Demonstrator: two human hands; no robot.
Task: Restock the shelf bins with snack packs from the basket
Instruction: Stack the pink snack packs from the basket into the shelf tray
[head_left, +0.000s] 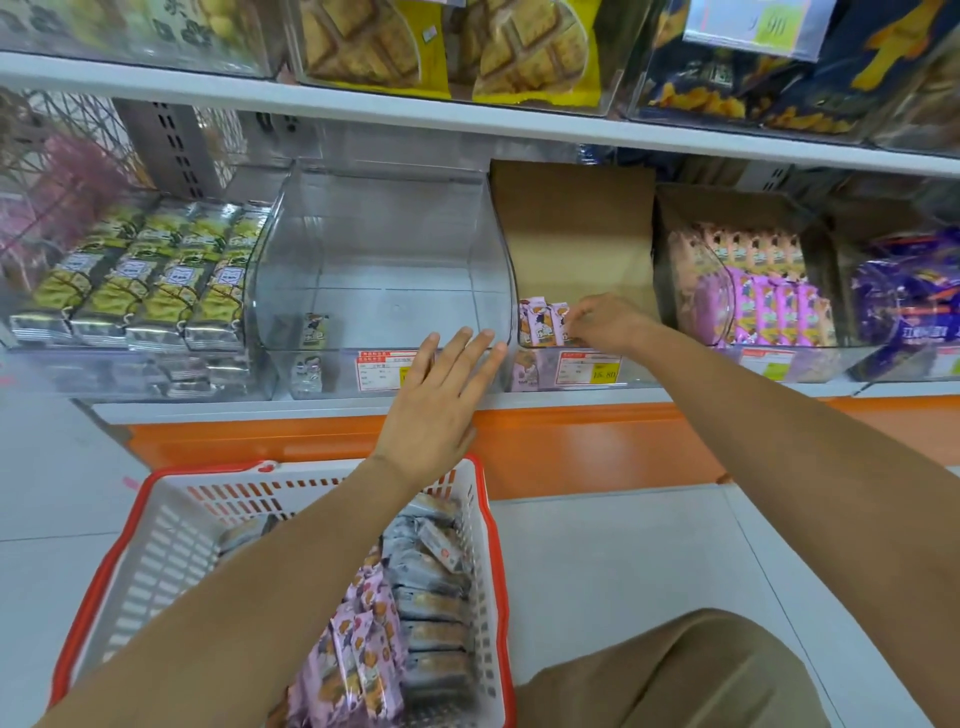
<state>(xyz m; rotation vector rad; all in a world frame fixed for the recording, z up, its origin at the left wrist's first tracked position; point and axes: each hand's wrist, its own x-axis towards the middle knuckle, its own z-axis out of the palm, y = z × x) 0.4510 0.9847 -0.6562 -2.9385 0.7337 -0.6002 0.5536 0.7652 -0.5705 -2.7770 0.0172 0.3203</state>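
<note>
The step in hand seems to be the filling of the cardboard-backed bin (571, 234), just right of the nearly empty clear bin (379, 260): the right hand (597, 325) pinches the pink snack packs (543, 322) at its front. The left hand (441, 410), fingers straight and holding nothing, is at the clear bin's front edge. Next, I think, the right hand must let go and reach to the basket (171, 519) below the clear bin
</note>
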